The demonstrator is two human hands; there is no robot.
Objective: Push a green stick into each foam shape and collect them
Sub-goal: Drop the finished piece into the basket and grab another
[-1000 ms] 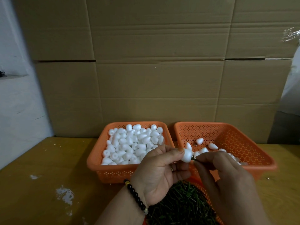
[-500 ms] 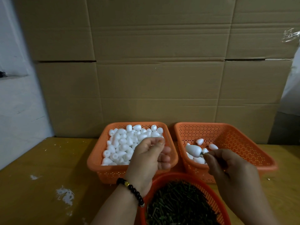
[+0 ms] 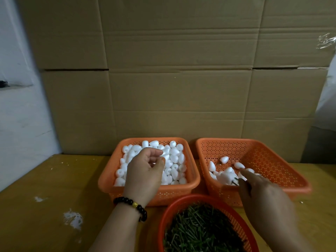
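Few finished pieces lie in the right basket (image 3: 272,157), beside the full left basket (image 3: 190,182) of bare foam shapes (image 3: 174,151), so most of your work is left. Your left hand (image 3: 143,171) hovers over that left basket, fingers loosely curled; whether they pinch a shape, you cannot tell. Your right hand (image 3: 261,193) reaches into the right basket, fingers spread loosely, holding nothing. Green sticks (image 3: 201,231) fill the round basket (image 3: 181,202) just nearer you.
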